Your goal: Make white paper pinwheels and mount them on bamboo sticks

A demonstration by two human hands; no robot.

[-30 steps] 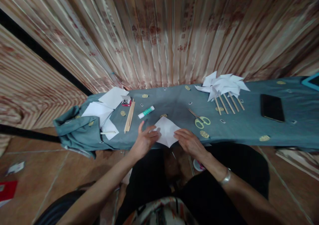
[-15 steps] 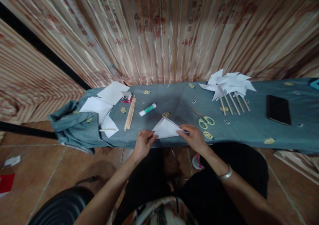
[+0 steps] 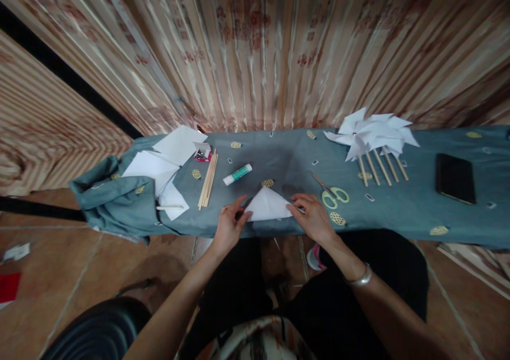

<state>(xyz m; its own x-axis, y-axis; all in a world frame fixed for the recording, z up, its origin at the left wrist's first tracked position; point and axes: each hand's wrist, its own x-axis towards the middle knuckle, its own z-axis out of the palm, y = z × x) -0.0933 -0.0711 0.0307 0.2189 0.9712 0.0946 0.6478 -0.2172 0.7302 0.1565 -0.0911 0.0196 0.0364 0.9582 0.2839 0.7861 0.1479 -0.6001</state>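
A white paper folded into a triangle (image 3: 268,206) lies on the grey-blue cloth (image 3: 398,206) near the table's front edge. My left hand (image 3: 229,226) pinches the triangle's left corner. My right hand (image 3: 314,216) presses its right corner with closed fingers. Yellow-handled scissors (image 3: 331,192) lie just right of my right hand. A green and white glue stick (image 3: 237,174) lies behind the paper.
Wooden sticks (image 3: 207,180) and white paper sheets (image 3: 159,171) lie at the left. Finished white pinwheels on sticks (image 3: 372,136) sit at the back right, a black phone (image 3: 455,178) further right. A striped curtain hangs behind the table.
The flat diamond-shaped sheet has been folded into a triangle. Both hands moved to its two lower corners and now hold it down.
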